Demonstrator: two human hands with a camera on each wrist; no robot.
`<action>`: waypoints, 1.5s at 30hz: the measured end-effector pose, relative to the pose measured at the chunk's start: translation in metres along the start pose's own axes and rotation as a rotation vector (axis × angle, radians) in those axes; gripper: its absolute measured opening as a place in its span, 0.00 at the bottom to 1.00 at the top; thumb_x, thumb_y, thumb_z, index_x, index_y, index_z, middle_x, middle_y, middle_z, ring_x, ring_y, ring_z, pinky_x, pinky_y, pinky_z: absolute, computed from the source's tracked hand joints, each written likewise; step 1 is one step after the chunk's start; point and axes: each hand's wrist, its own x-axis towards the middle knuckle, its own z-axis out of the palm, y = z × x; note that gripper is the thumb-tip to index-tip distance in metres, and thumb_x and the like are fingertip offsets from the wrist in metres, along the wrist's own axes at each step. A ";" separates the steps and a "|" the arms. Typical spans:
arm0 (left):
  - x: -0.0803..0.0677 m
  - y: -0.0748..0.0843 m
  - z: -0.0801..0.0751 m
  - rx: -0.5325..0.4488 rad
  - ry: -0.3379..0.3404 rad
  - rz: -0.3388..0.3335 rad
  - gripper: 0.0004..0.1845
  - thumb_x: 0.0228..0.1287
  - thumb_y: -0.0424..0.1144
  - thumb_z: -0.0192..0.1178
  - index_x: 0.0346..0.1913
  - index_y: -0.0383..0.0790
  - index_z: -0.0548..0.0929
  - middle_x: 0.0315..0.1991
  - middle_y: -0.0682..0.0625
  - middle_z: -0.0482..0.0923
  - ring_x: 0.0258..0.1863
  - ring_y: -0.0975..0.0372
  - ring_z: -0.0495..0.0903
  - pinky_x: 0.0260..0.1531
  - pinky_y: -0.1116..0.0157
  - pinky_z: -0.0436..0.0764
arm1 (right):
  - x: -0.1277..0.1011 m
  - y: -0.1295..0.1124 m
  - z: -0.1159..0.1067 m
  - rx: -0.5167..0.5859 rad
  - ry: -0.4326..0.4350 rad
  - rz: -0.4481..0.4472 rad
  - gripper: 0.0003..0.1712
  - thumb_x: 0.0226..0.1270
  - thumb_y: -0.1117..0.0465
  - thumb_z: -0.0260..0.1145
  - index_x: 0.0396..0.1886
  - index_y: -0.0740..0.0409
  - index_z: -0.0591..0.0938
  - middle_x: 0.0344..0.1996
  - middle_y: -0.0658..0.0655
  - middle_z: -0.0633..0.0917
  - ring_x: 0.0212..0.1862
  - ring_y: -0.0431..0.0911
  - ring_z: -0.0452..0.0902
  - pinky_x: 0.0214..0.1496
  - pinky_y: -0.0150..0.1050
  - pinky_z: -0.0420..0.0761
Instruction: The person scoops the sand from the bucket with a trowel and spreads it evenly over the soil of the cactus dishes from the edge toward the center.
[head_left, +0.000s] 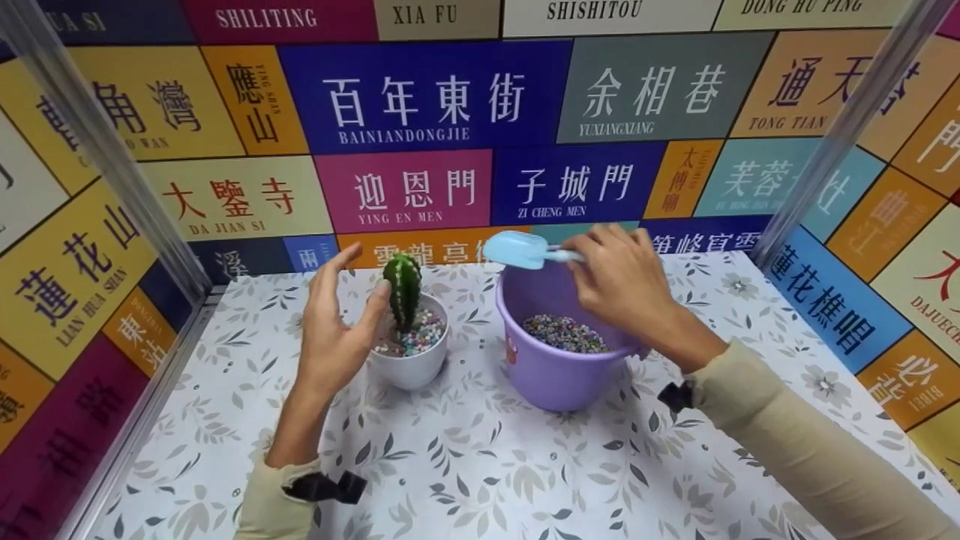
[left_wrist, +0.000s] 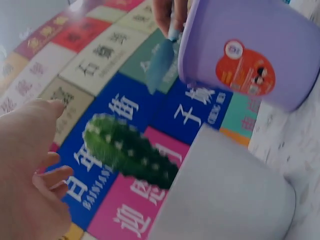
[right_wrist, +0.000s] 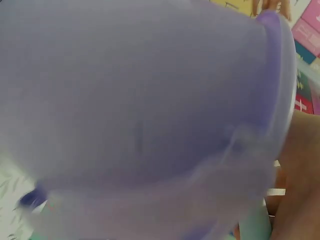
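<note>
A pale blue scoop (head_left: 517, 250) is being pinched by the right hand (head_left: 626, 289) above the purple bucket (head_left: 551, 371) of pebbles. The left hand (head_left: 334, 330), fingers spread, is being held beside the cactus (head_left: 403, 289); spines could be brushed, or pebbles spilled onto the tabletop (head_left: 480, 465).

A light-blue scoop (head_left: 517, 250) is held in the right hand (head_left: 626, 289) above a purple bucket (head_left: 551, 367) of multicoloured gravel (head_left: 564, 334); by the left hand (head_left: 337, 330), a green cactus (head_left: 403, 291) is set in a white pot (head_left: 411, 367).

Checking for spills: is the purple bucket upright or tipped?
Upright: the bucket stands on its base, pebbles lying level inside.
</note>
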 end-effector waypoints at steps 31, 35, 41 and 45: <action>-0.022 0.039 0.139 -0.075 -0.266 0.020 0.28 0.81 0.49 0.62 0.75 0.40 0.75 0.77 0.41 0.68 0.78 0.53 0.71 0.76 0.55 0.77 | 0.000 0.037 0.022 -0.197 -0.240 -0.160 0.12 0.58 0.68 0.78 0.42 0.55 0.95 0.42 0.57 0.91 0.47 0.57 0.82 0.54 0.53 0.74; -0.022 0.028 0.149 -0.165 -0.277 -0.070 0.28 0.79 0.42 0.63 0.76 0.39 0.73 0.76 0.42 0.70 0.77 0.52 0.74 0.73 0.58 0.79 | 0.002 0.038 0.028 -0.303 -0.184 -0.234 0.06 0.58 0.66 0.80 0.35 0.56 0.93 0.39 0.58 0.90 0.45 0.57 0.80 0.56 0.53 0.75; -0.025 0.021 0.155 -0.318 -0.275 -0.120 0.28 0.77 0.37 0.61 0.76 0.38 0.71 0.76 0.40 0.71 0.77 0.49 0.75 0.70 0.59 0.81 | -0.001 0.042 0.032 -0.372 -0.139 -0.291 0.02 0.62 0.67 0.76 0.31 0.57 0.92 0.36 0.60 0.88 0.44 0.57 0.79 0.54 0.53 0.75; -0.027 0.018 0.158 -0.352 -0.255 -0.113 0.28 0.77 0.36 0.62 0.76 0.37 0.71 0.77 0.41 0.71 0.77 0.49 0.75 0.70 0.59 0.81 | -0.002 0.044 0.033 -0.374 -0.132 -0.330 0.06 0.61 0.69 0.74 0.26 0.57 0.89 0.34 0.60 0.87 0.44 0.58 0.79 0.54 0.54 0.74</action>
